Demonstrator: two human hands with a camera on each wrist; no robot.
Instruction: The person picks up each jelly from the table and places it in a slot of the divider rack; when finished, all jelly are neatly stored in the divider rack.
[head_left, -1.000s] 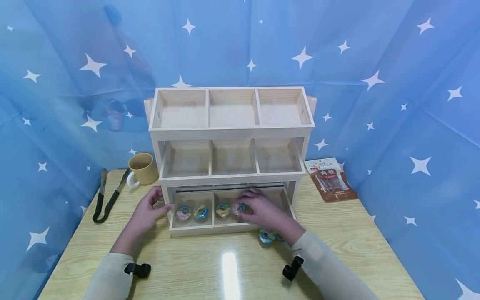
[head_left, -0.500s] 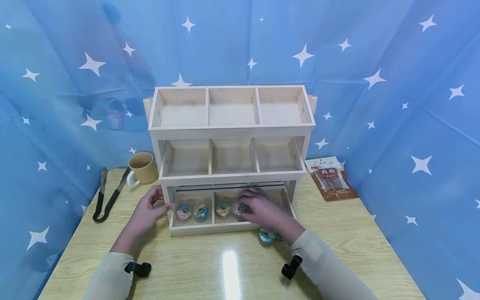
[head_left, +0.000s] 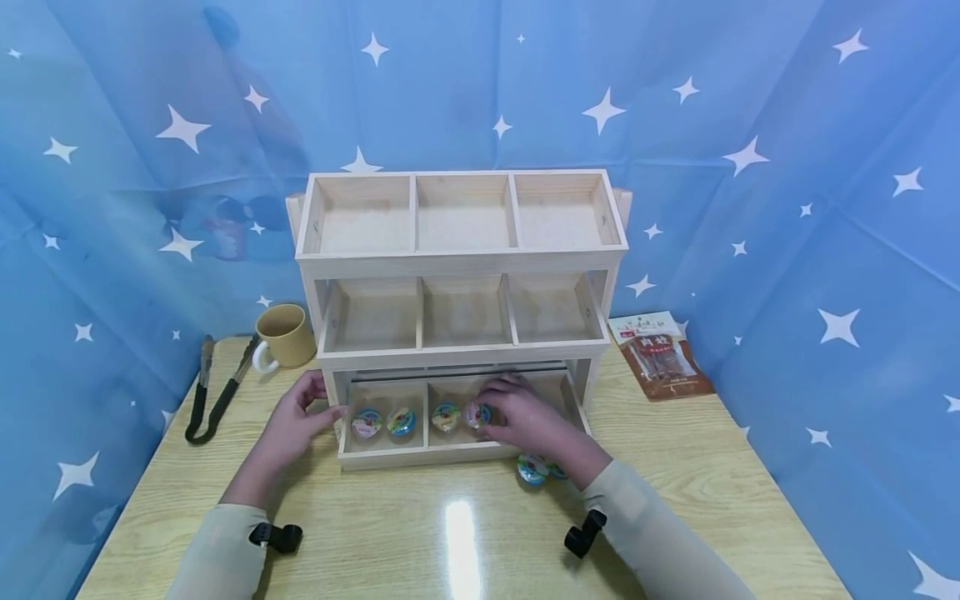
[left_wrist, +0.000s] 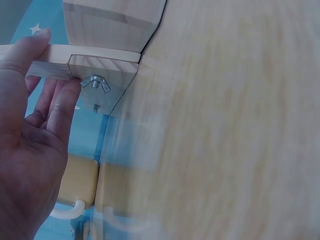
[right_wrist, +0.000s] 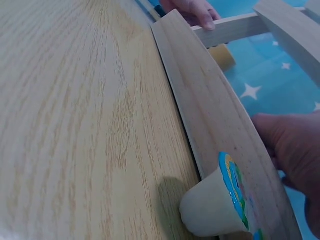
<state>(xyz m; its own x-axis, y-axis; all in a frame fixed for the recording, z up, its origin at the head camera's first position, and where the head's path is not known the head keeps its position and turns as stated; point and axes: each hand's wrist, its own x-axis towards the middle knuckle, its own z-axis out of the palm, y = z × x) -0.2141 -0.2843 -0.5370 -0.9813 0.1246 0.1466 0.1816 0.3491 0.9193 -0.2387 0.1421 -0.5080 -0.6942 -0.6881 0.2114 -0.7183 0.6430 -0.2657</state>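
Note:
A three-tier wooden rack (head_left: 463, 267) stands on the table; its bottom tray (head_left: 386, 459) holds several small lidded cups. In that tray's middle compartment the right hand (head_left: 528, 421) has its fingers curled round a pink-lidded cup (head_left: 477, 415), beside a yellow-lidded cup (head_left: 446, 417). Two more, a pink-lidded one (head_left: 367, 423) and a blue-lidded one (head_left: 402, 422), sit in the left compartment. At the rack's left side, the left hand (head_left: 298, 421) grips the wooden frame between thumb and fingers; in the left wrist view a wing nut (left_wrist: 95, 82) is close to its fingertips.
Cups with blue rims (head_left: 532, 469) lie on the table before the tray, partly under the right forearm. Black tongs (head_left: 217, 408) and a tan mug (head_left: 287, 337) are at the left. A brown food packet (head_left: 663, 358) lies right of the rack.

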